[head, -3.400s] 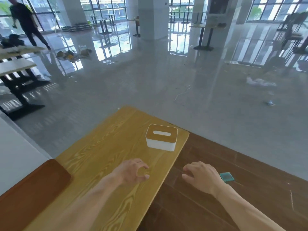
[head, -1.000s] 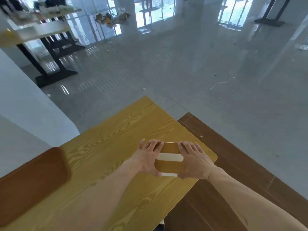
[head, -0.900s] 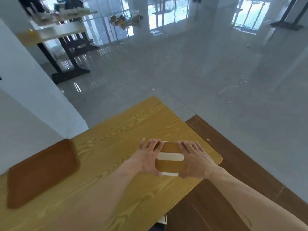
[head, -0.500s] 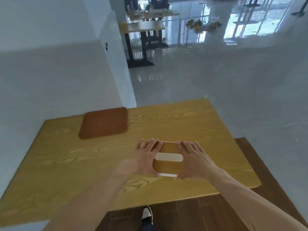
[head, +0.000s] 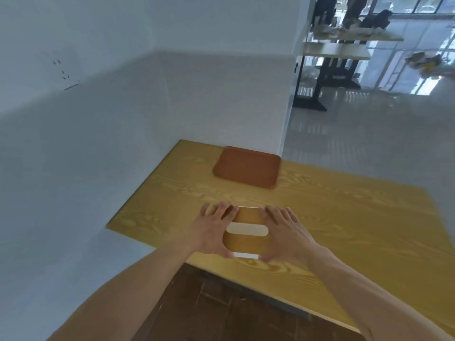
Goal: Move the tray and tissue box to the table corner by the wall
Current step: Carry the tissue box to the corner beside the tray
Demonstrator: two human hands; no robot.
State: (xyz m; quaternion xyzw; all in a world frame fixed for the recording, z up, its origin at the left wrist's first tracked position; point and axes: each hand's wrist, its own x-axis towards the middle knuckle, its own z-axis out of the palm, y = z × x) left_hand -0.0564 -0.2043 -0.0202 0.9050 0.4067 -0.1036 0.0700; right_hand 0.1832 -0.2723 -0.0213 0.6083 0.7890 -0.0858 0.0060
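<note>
The tissue box [head: 247, 238], white with a wooden lid and a white slot, is held over the yellow wooden table [head: 344, 217] near its front edge. My left hand [head: 213, 232] grips its left side and my right hand [head: 286, 233] grips its right side. The brown tray [head: 247, 170] lies flat at the table's far edge, close to the white wall [head: 123, 119] and its outer corner. The box's white sides are mostly hidden by my fingers.
The white wall runs along the table's left and far sides. Dark wooden floor [head: 221, 311] shows below the table's front edge. To the right lies glossy grey floor, with other tables [head: 337, 52] and clutter at the back.
My view has swung left with the box between both hands, so the wall fills the left and the tray sits ahead. The grip on the box is unchanged.
</note>
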